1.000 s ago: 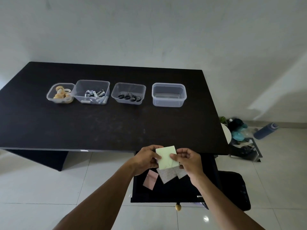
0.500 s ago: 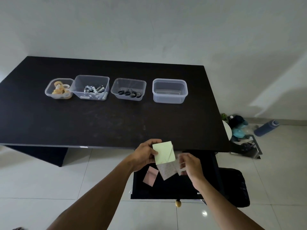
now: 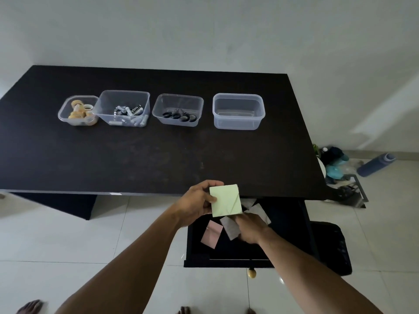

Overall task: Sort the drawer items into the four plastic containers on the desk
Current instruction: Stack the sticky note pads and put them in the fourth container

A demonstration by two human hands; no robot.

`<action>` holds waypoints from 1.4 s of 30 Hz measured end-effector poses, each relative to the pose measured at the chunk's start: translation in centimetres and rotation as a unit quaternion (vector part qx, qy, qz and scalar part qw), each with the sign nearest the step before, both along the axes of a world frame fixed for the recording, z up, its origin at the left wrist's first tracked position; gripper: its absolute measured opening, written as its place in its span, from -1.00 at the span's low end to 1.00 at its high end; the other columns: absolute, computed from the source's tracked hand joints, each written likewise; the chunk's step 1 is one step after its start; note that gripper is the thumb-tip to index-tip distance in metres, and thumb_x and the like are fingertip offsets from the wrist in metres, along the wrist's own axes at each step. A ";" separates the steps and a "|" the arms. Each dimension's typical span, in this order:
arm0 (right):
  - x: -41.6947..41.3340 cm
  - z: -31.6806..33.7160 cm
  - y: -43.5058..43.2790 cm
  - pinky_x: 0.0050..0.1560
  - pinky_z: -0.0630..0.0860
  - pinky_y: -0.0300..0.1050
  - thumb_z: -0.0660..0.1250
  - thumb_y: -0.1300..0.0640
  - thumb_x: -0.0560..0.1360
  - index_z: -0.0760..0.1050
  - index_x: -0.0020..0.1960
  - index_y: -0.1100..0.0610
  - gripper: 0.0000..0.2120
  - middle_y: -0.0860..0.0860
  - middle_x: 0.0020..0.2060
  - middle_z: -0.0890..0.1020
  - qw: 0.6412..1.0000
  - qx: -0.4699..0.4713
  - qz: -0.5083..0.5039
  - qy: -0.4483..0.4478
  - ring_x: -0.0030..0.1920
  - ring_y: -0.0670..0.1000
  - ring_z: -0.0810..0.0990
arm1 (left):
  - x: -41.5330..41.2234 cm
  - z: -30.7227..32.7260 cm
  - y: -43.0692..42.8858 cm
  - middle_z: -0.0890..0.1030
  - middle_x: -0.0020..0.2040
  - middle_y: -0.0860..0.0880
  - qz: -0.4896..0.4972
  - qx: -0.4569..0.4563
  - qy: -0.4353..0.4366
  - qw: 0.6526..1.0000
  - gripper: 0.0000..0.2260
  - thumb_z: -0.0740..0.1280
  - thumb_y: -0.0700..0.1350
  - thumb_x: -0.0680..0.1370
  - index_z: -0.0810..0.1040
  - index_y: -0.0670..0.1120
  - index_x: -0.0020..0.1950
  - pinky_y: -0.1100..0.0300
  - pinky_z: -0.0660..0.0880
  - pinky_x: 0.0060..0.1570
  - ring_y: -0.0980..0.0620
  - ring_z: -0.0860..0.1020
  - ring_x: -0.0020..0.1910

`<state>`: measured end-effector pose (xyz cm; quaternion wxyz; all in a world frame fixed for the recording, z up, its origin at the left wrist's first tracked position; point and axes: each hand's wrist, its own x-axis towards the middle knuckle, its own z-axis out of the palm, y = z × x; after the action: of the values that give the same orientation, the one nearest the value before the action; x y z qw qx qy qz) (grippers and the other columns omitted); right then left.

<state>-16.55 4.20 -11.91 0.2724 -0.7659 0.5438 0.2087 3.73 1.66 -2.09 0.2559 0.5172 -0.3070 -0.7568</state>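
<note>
Four clear plastic containers stand in a row on the black desk (image 3: 158,155). The leftmost (image 3: 65,107) holds tape rolls, the second (image 3: 108,100) batteries, the third (image 3: 163,103) small black items, and the rightmost container (image 3: 238,96) is empty. My left hand (image 3: 195,205) grips a pale green sticky-note pad (image 3: 225,200) at the desk's front edge. My right hand (image 3: 249,227) is lower, inside the open black drawer (image 3: 285,234), resting on grey notes (image 3: 230,230). Its fingers are hidden. A pink note (image 3: 212,234) lies in the drawer to the left.
The drawer juts out under the desk with a round brass knob (image 3: 251,273) at its front. A black bag (image 3: 328,245) lies on the tiled floor right of it. A blue bottle (image 3: 376,165) and mixed clutter (image 3: 335,164) sit by the wall.
My right hand has let go of the green pad and dropped into the drawer onto the grey notes. My left hand keeps the pad, slightly higher.
</note>
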 end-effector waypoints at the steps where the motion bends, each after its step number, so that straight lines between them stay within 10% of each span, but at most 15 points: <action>1: 0.0 -0.3 0.0 -0.02 0.59 0.06 0.33 0.33 0.47 0.24 0.50 0.08 -0.36 0.13 0.31 0.52 1.000 -0.008 -0.001 -0.001 0.16 0.19 0.60 | 0.0 -0.1 0.0 0.54 0.21 -0.16 0.002 0.001 0.000 1.000 -0.58 0.11 -0.44 0.56 0.55 -0.09 0.26 -0.03 0.56 0.13 -0.16 0.52 0.21; 7: -0.2 -1.3 0.1 0.07 0.56 0.02 0.37 0.30 0.44 0.17 0.55 0.09 -0.26 0.10 0.43 0.40 0.998 -0.021 -0.048 -0.037 0.23 0.18 0.57 | 0.7 -0.7 0.3 0.54 0.26 -0.20 0.010 0.020 0.004 1.000 -0.58 0.12 -0.42 0.56 0.57 -0.05 0.25 -0.05 0.57 0.12 -0.20 0.53 0.23; 10: -0.9 -0.7 0.1 0.14 0.56 -0.05 0.35 0.27 0.42 0.49 0.35 0.01 -0.49 0.00 0.51 0.30 0.995 -0.020 -0.072 -0.070 0.26 0.13 0.56 | 1.0 -0.7 0.5 0.52 0.27 -0.21 0.005 0.033 -0.002 0.999 -0.58 0.13 -0.39 0.57 0.57 -0.02 0.26 -0.07 0.60 0.03 -0.28 0.51 0.26; 13: -2.1 0.7 0.8 0.03 0.58 -0.06 0.35 0.25 0.46 0.66 -0.04 -0.08 -0.76 -0.13 0.15 0.46 0.987 -0.048 -0.095 -0.118 0.04 -0.01 0.58 | 1.0 -0.5 0.7 0.51 0.27 -0.20 0.009 0.040 -0.003 0.999 -0.58 0.13 -0.39 0.57 0.57 -0.01 0.25 -0.16 0.60 0.06 -0.28 0.50 0.24; 21: -6.6 4.1 3.2 -0.01 0.63 0.00 0.49 0.19 0.47 0.64 -0.09 -0.32 -0.65 -0.17 -0.12 0.65 0.946 -0.015 -0.214 -0.242 -0.08 -0.08 0.66 | 0.8 0.4 1.2 0.51 0.26 -0.20 0.018 0.037 -0.022 0.999 -0.59 0.12 -0.39 0.58 0.57 -0.01 0.24 -0.09 0.62 -0.03 -0.28 0.54 0.20; 26: -8.2 6.9 4.0 -0.24 0.68 0.00 0.26 0.49 0.48 0.71 0.02 0.02 -0.56 0.05 0.10 0.64 0.850 0.102 -0.370 -0.362 0.00 0.10 0.69 | 0.4 0.9 1.3 0.50 0.26 -0.19 0.029 0.035 -0.027 0.999 -0.59 0.11 -0.39 0.59 0.55 -0.02 0.28 -0.04 0.61 -0.09 -0.26 0.53 0.20; 32: -8.1 9.5 2.9 -0.40 0.59 0.02 0.31 0.20 0.23 0.64 -0.17 0.34 -0.73 0.27 -0.07 0.60 0.694 0.140 -0.464 -0.532 -0.11 0.19 0.58 | -0.3 1.4 1.3 0.52 0.25 -0.20 0.037 0.026 -0.038 0.998 -0.59 0.11 -0.39 0.59 0.56 -0.04 0.28 -0.05 0.61 -0.05 -0.25 0.54 0.17; 42: -2.8 12.6 -0.8 -0.37 0.48 -0.16 0.42 0.36 0.48 0.57 0.15 0.13 -0.72 0.11 -0.11 0.72 0.753 0.077 -0.391 -0.523 -0.21 0.02 0.63 | -1.2 2.2 1.2 0.58 0.22 -0.19 0.010 0.030 -0.024 0.999 -0.63 0.08 -0.30 0.63 0.58 -0.03 0.26 -0.03 0.61 -0.06 -0.20 0.57 0.14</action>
<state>-19.33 3.42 0.66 0.6305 -0.4528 0.5501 -0.3081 2.56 2.87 0.06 0.2408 0.5455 -0.2851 -0.7504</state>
